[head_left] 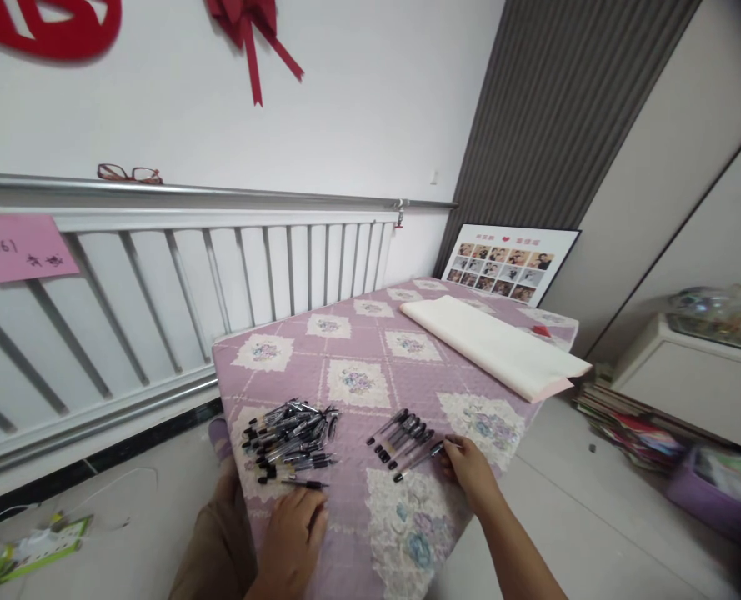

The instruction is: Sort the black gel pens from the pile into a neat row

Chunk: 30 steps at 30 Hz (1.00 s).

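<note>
A heap of black-capped clear gel pens (292,433) lies on the near left part of the purple patterned tablecloth (307,350). My left hand (293,521) rests palm down on the cloth just below the heap, beside a single pen (295,482) at its lower edge. It holds nothing that I can see, and its thumb is apart from the fingers. To the right, several pens (401,437) lie side by side in a slanted row. At the near end of this row, my right hand (467,471) pinches the far right end of a pen (417,463).
A folded cream sheet (495,342) lies across the table's right side. Behind it leans a photo board (511,262). A white radiator (270,267) runs along the wall, with glasses (129,173) on the pipe above. A power strip (36,550) lies on the floor at left.
</note>
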Each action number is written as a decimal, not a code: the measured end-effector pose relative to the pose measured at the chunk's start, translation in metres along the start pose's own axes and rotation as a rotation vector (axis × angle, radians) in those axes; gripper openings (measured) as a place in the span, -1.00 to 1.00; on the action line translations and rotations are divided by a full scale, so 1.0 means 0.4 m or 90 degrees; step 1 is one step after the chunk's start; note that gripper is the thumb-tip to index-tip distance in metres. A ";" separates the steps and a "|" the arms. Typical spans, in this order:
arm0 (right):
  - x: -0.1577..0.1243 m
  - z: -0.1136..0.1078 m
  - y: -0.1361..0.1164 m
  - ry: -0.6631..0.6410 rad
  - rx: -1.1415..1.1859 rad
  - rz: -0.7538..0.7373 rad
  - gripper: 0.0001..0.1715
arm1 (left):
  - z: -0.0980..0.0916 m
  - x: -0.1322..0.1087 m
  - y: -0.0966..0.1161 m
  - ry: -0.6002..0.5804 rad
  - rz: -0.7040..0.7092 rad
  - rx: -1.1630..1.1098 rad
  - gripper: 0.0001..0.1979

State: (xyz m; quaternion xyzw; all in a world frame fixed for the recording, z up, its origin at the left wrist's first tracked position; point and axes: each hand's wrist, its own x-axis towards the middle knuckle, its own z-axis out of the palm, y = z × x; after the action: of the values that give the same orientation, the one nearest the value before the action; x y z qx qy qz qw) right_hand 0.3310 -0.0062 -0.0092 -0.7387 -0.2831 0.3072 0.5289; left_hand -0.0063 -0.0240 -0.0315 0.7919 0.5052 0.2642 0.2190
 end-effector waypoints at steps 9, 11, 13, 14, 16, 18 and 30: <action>0.057 0.003 -0.010 0.002 -0.062 0.020 -0.79 | 0.013 0.003 -0.028 0.004 0.032 0.032 -0.74; 0.061 0.004 -0.011 0.001 -0.080 0.018 -0.82 | 0.017 0.002 -0.034 0.021 0.051 0.043 -0.76; 0.062 0.004 -0.011 -0.002 -0.096 0.012 -0.83 | 0.022 0.001 -0.037 0.038 0.066 0.049 -0.78; 0.063 0.005 -0.011 -0.005 -0.104 0.007 -0.84 | 0.024 0.001 -0.039 0.046 0.068 0.051 -0.78; 0.066 0.005 -0.009 -0.010 -0.117 -0.001 -0.85 | 0.028 0.000 -0.042 0.053 0.066 0.057 -0.77; 0.071 0.006 -0.007 -0.013 -0.128 -0.010 -0.86 | 0.031 0.001 -0.048 0.047 0.073 0.065 -0.77; 0.088 0.013 -0.007 -0.023 -0.171 -0.056 -0.86 | 0.039 0.010 -0.076 0.113 0.169 0.118 -0.79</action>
State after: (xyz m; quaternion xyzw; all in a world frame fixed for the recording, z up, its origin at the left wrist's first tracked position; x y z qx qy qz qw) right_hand 0.3498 0.0239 -0.0134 -0.7840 -0.3635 0.2564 0.4328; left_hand -0.0160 -0.0096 -0.0613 0.8420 0.4357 0.3118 0.0628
